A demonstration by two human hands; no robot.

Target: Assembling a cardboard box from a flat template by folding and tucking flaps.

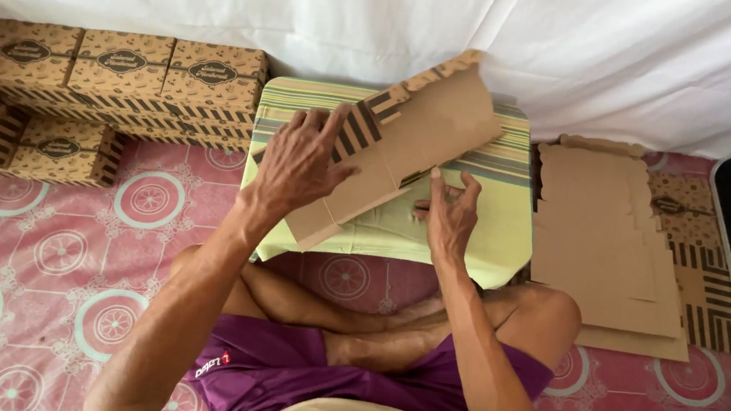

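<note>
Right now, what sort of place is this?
Likely a home floor used for box folding: the person sits cross-legged on a patterned mat, with finished boxes stacked left and flat cardboard piled right, a white sheet behind.
</note>
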